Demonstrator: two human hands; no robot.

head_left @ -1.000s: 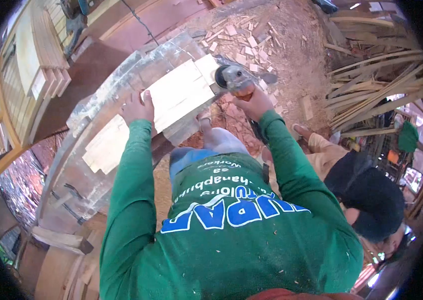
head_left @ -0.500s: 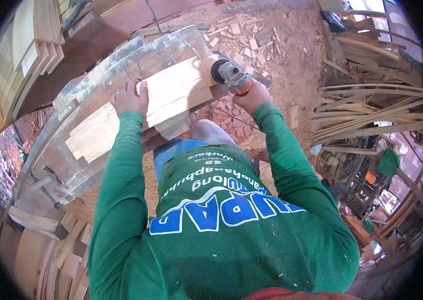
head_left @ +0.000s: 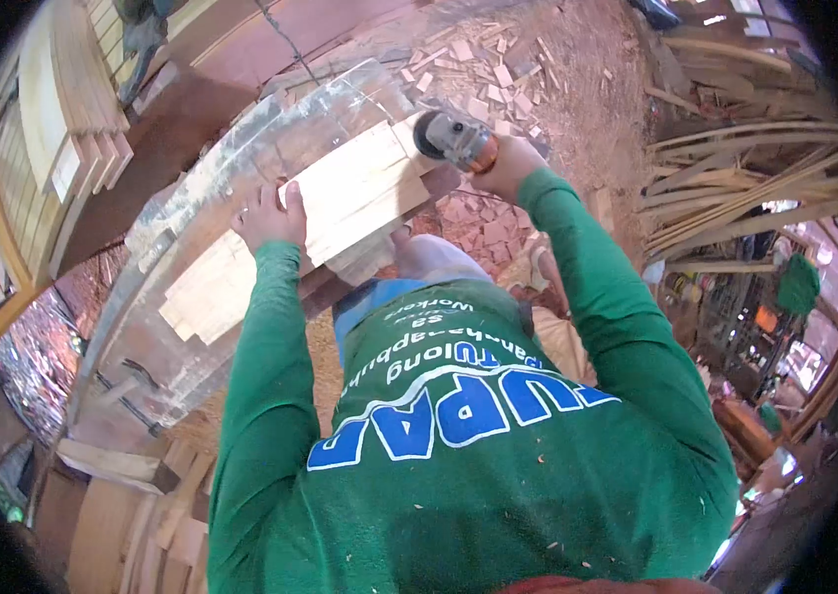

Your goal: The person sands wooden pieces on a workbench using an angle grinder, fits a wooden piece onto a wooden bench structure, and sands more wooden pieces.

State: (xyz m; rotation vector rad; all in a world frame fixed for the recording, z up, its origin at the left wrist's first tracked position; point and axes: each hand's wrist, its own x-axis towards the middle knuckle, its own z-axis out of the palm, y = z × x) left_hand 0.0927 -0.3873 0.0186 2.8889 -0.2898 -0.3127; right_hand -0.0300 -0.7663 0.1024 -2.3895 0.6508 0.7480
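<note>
A pale wooden board (head_left: 340, 193) made of joined pieces lies on a dusty workbench (head_left: 250, 139). My left hand (head_left: 272, 215) rests on the board's middle with its fingers apart. In my right hand (head_left: 513, 166) is an angle grinder (head_left: 455, 141), gripped by its orange-and-grey body. The grinder's dark disc is at the right end of the board; whether it touches the wood I cannot tell.
Wood offcuts (head_left: 498, 79) litter the ground beyond the bench. Long curved strips (head_left: 745, 188) are piled at right. Stacked boards (head_left: 67, 119) and a wooden frame (head_left: 3, 247) stand at left. Clamps (head_left: 127, 396) sit on the bench's lower left.
The view has shifted back and forth. The grinder has moved slightly at the board's right end. A co-worker at the right, seen a second ago, is now mostly hidden behind my right arm.
</note>
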